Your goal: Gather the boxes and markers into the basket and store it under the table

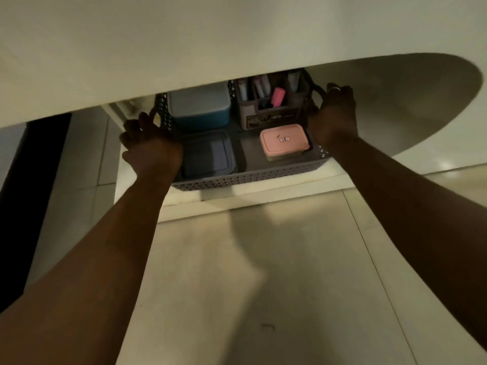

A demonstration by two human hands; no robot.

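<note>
A: Where's the basket (250, 177)?

B: I see it under the table (158, 48) edge, on a low white ledge (263, 192). L hand (151, 147) closed on its left handle, R hand (333, 114) closed on the right one.

A: Contents?

B: Teal box (200, 106) back left, dark box (208, 154) front left, pink box (284, 141) front right, marker holder (268, 106) back right.
</note>
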